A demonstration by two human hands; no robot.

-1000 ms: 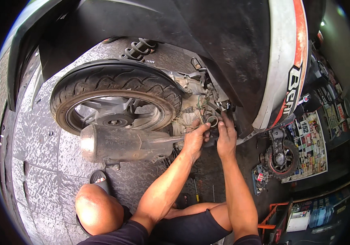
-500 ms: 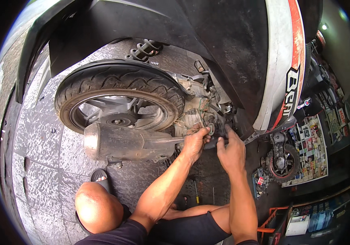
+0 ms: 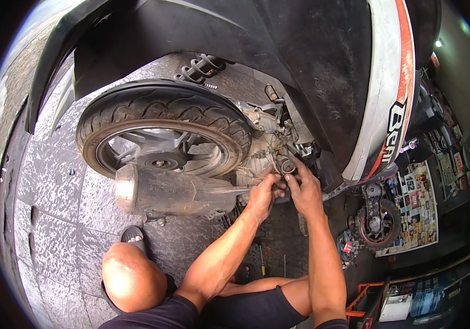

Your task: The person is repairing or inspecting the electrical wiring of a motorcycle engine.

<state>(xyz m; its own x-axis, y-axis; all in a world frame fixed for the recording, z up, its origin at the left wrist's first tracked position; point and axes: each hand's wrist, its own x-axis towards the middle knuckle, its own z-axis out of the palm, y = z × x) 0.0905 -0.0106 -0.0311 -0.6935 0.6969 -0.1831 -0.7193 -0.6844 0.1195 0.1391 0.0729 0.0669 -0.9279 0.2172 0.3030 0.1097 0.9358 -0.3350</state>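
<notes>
The right hand (image 3: 306,193) has returned to pinch the ring (image 3: 288,170), permitting two-handed handling. Left hand (image 3: 263,196): fingers curled alongside; grip unclear.

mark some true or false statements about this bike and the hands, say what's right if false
1. Both the left hand and the right hand are at the ring-shaped part. True.
2. A yellow-handled tool is in the left hand. False: the tool lies on the floor.
3. The exhaust appears below the large wheel in the picture. True.
4. The stripe beside the white panel is green. False: the stripe is orange-red.
</notes>
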